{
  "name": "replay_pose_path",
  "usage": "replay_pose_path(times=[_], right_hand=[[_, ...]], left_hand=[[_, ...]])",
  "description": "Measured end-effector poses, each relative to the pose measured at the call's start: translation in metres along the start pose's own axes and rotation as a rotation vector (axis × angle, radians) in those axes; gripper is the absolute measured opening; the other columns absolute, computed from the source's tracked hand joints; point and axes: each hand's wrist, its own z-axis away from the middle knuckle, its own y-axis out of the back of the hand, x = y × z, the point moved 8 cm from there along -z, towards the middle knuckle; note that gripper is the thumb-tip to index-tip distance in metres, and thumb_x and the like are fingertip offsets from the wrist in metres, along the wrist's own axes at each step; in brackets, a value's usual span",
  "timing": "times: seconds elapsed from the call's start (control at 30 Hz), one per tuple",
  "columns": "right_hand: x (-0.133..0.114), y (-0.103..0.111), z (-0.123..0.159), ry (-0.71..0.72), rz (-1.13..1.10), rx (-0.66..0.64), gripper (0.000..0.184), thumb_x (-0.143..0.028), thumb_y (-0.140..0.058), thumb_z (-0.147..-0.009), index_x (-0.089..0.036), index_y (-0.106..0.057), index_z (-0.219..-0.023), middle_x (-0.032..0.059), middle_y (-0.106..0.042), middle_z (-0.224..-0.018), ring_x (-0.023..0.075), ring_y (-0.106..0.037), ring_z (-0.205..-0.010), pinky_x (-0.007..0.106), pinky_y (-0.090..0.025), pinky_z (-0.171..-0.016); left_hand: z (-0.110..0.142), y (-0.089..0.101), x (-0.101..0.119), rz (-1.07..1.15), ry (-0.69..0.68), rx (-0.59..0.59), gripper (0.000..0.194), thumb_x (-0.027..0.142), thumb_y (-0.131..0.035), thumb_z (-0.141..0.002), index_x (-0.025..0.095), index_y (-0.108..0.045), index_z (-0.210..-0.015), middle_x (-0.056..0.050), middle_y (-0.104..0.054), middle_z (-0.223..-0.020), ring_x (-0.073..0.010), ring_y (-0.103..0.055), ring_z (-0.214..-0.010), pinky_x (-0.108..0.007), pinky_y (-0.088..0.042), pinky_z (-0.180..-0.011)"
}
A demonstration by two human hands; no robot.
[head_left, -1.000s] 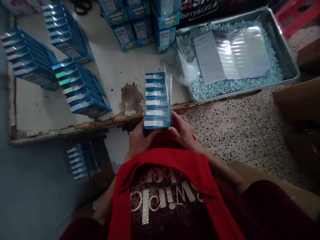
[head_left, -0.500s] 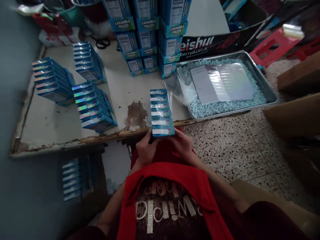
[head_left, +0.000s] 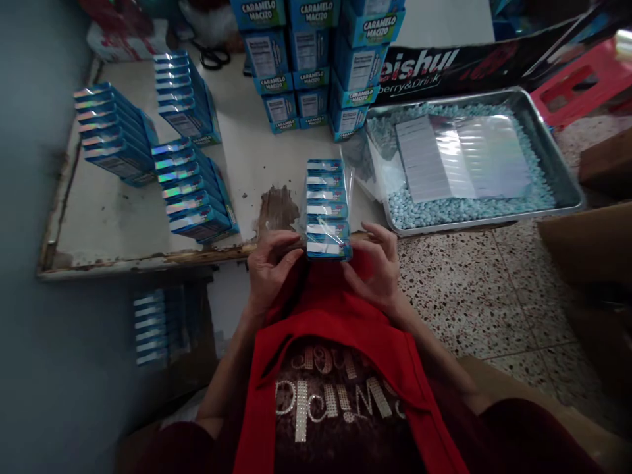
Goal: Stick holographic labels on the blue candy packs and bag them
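A pack of several small blue candy boxes [head_left: 328,212] stands in a row at the table's front edge, with clear plastic film [head_left: 348,181] loose around it. My left hand [head_left: 269,266] is at the pack's near left corner, thumb and forefinger drawn together; whatever is between them is too small to make out. On the other side my right hand [head_left: 378,266] has its thumb and fingers apart, close by the near right corner. I cannot tell whether its fingertips touch the film.
Filled blue display boxes [head_left: 197,191] stand on the left of the table [head_left: 237,158]. Stacked "Caramelo Macizo" boxes [head_left: 311,49] rise behind. To the right, a metal tray [head_left: 563,164] holds pale blue candies under plastic sheets [head_left: 464,158]. Scissors [head_left: 214,58] lie at the back.
My right hand has let go of the pack's side and its fingers have spread. My left hand has shifted outward from underneath the pack's corner to beside it. The view has tilted slightly.
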Motion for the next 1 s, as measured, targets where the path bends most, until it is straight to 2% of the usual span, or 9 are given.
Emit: replay_pose_path(times=[0.1, 0.17, 0.27, 0.37, 0.5, 0.63, 0.77, 0.87, 1.0], right_hand=[[-0.017, -0.001, -0.005, 0.174, 0.165, 0.051, 0.030, -0.026, -0.084, -0.092, -0.036, -0.073, -0.118, 0.0043, -0.071, -0.111, 0.0244, -0.069, -0.101, 0.045, -0.059, -0.090], [-0.024, -0.005, -0.003, 0.278, 0.227, 0.080, 0.029, -0.024, -0.085, -0.093, -0.038, -0.075, -0.116, 0.0012, -0.070, -0.099, 0.0201, -0.066, -0.091, 0.039, -0.056, -0.082], [-0.029, -0.014, 0.001, 0.386, 0.319, 0.068, 0.031, -0.021, -0.085, -0.093, -0.042, -0.077, -0.115, -0.0001, -0.073, -0.095, 0.0201, -0.064, -0.094, 0.037, -0.052, -0.083], [-0.030, -0.018, 0.004, 0.414, 0.329, 0.066, 0.027, -0.020, -0.083, -0.095, -0.041, -0.078, -0.110, -0.0003, -0.074, -0.097, 0.0208, -0.062, -0.096, 0.039, -0.051, -0.086], [-0.027, -0.020, 0.008, 0.389, 0.309, 0.085, 0.025, -0.020, -0.080, -0.096, -0.040, -0.078, -0.110, -0.0002, -0.073, -0.097, 0.0210, -0.061, -0.094, 0.039, -0.049, -0.082], [-0.024, -0.021, 0.010, 0.340, 0.274, 0.124, 0.019, -0.018, -0.080, -0.096, -0.036, -0.076, -0.104, 0.0013, -0.069, -0.095, 0.0203, -0.059, -0.094, 0.036, -0.049, -0.081], [-0.025, -0.019, 0.010, 0.314, 0.264, 0.197, 0.021, -0.015, -0.082, -0.094, -0.033, -0.076, -0.102, 0.0015, -0.063, -0.094, 0.0191, -0.056, -0.094, 0.035, -0.045, -0.083], [-0.025, -0.019, 0.011, 0.316, 0.267, 0.241, 0.019, -0.016, -0.083, -0.093, -0.034, -0.077, -0.098, 0.0011, -0.060, -0.094, 0.0184, -0.054, -0.095, 0.036, -0.042, -0.085], [-0.020, -0.021, 0.014, 0.295, 0.253, 0.235, 0.017, -0.021, -0.084, -0.092, -0.037, -0.078, -0.094, 0.0004, -0.060, -0.098, 0.0182, -0.052, -0.096, 0.035, -0.042, -0.086]], left_hand=[[-0.009, 0.001, 0.019, -0.199, -0.183, -0.013, 0.022, 0.028, -0.075, -0.094, 0.023, -0.073, -0.116, -0.008, -0.076, -0.117, -0.0220, -0.074, -0.111, -0.040, -0.063, -0.101], [-0.013, -0.001, 0.027, -0.356, -0.290, -0.021, 0.018, 0.025, -0.074, -0.094, 0.023, -0.075, -0.112, -0.007, -0.077, -0.115, -0.0219, -0.074, -0.109, -0.040, -0.062, -0.101], [-0.015, -0.004, 0.035, -0.480, -0.407, -0.028, 0.016, 0.020, -0.072, -0.095, 0.025, -0.078, -0.110, -0.006, -0.079, -0.112, -0.0205, -0.076, -0.104, -0.036, -0.063, -0.096], [-0.010, -0.007, 0.040, -0.499, -0.478, -0.072, 0.029, 0.014, -0.071, -0.093, 0.025, -0.078, -0.119, -0.008, -0.080, -0.118, -0.0215, -0.077, -0.107, -0.035, -0.063, -0.099], [-0.010, -0.007, 0.039, -0.479, -0.465, -0.081, 0.034, 0.013, -0.072, -0.093, 0.024, -0.077, -0.125, -0.009, -0.079, -0.125, -0.0227, -0.077, -0.114, -0.037, -0.063, -0.103], [-0.016, -0.003, 0.045, -0.421, -0.443, -0.011, 0.025, 0.009, -0.070, -0.094, 0.024, -0.079, -0.113, -0.006, -0.079, -0.118, -0.0198, -0.077, -0.108, -0.034, -0.062, -0.098], [-0.017, -0.003, 0.055, -0.390, -0.454, -0.079, 0.025, 0.010, -0.071, -0.090, 0.022, -0.078, -0.111, -0.008, -0.078, -0.117, -0.0220, -0.076, -0.107, -0.036, -0.062, -0.098], [-0.017, 0.000, 0.055, -0.403, -0.444, -0.100, 0.026, 0.019, -0.079, -0.089, 0.021, -0.077, -0.115, -0.008, -0.078, -0.118, -0.0238, -0.075, -0.109, -0.038, -0.061, -0.100], [-0.019, 0.006, 0.037, -0.385, -0.340, -0.045, 0.021, 0.033, -0.083, -0.093, 0.023, -0.076, -0.110, -0.005, -0.080, -0.112, -0.0223, -0.077, -0.105, -0.037, -0.063, -0.096]])
